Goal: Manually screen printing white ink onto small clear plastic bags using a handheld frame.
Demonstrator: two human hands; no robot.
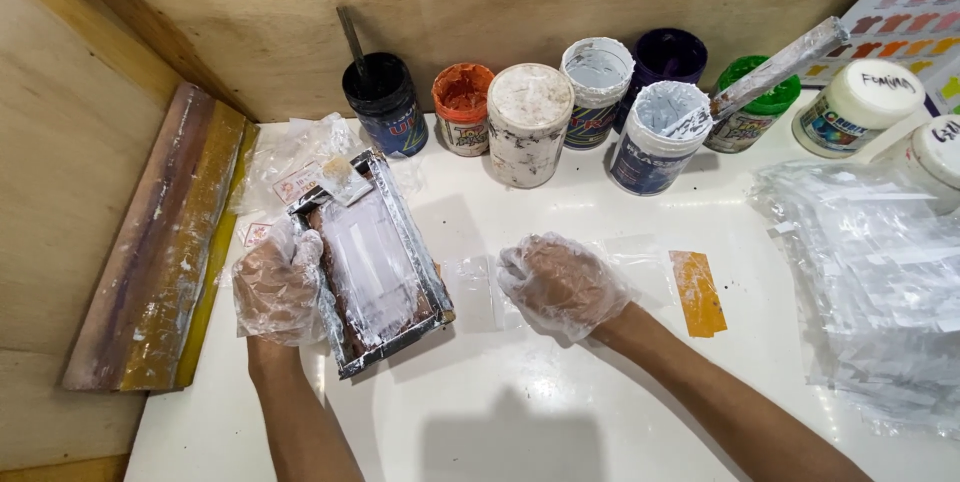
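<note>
White ink coats the small screen frame [375,262] near the surface's left edge; the left hand [278,284] grips its left rail, while the right hand [560,282], loosely curled and holding nothing, presses a clear film [480,287] just beside it. Steadying the frame firmly and keeping the film flat would probably serve best.

Tabletop [560,392] white. Small screen frame [375,262] silver-taped, white ink across the mesh. Gloves clear on both hands. Orange strip [697,292]. Jars: black [385,102], orange [462,107], white [528,122], purple [668,54], green [752,102].
</note>
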